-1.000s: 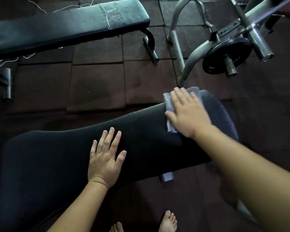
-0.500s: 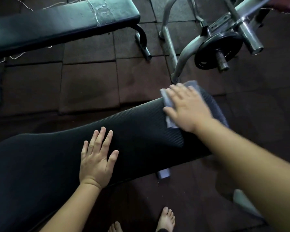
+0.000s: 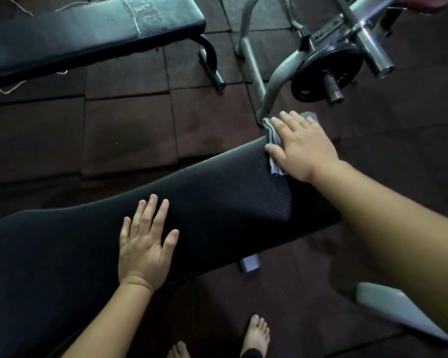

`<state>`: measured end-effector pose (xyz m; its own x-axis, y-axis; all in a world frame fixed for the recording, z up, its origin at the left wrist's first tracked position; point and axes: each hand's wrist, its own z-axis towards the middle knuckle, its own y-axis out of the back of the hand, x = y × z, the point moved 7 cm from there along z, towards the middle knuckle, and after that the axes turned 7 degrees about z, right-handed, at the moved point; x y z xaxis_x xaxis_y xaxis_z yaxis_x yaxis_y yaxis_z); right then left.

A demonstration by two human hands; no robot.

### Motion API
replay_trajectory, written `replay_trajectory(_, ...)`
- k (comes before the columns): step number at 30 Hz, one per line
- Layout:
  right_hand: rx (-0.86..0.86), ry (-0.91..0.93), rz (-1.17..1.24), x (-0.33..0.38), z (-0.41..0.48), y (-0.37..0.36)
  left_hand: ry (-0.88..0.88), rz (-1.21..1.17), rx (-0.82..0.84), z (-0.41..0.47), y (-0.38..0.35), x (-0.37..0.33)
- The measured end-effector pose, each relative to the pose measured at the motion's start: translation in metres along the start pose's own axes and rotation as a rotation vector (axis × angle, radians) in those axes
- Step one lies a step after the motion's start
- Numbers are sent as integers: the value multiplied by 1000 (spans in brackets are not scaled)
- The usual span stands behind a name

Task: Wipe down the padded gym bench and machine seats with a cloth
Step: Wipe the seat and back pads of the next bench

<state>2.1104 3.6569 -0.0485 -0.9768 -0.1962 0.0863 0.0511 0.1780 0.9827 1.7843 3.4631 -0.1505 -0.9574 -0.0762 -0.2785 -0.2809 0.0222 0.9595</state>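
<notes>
Wiping step: R grip point(image 3: 303, 148) flat, fingers straight, presses cloth point(image 3: 273, 136) on padded desk's point(image 3: 217, 192) far end, right-centre of frame. L grip point(image 3: 145, 244) spread wide, bracing mid-pad. Next, prob.: drag cloth toward lower left w/ even pressure.

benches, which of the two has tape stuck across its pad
The far bench at the top left: a strip of tape crosses its smooth pad. The near bench is ribbed and shows no tape.

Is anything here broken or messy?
Yes. The far bench has a pale taped patch across its pad near the right end, like a repair over a tear. Loose white string trails on the floor under its left part.
</notes>
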Motion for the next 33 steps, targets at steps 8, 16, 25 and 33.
replay_trajectory(8, -111, 89, -1, 80, -126, -50, 0, 22, 10, 1, 1, -1)
replay_trajectory(16, -67, -54, -21, 30, -111, -35, -22, 20, 125, 6, 5, 2)
replay_trajectory(25, 14, 232, 28, 253, -107, -105, 106, 67, 100, -16, 24, 92)
replay_trajectory(33, -6, 237, -59, 182, -82, -78, 136, 124, 147, -36, 24, 182)
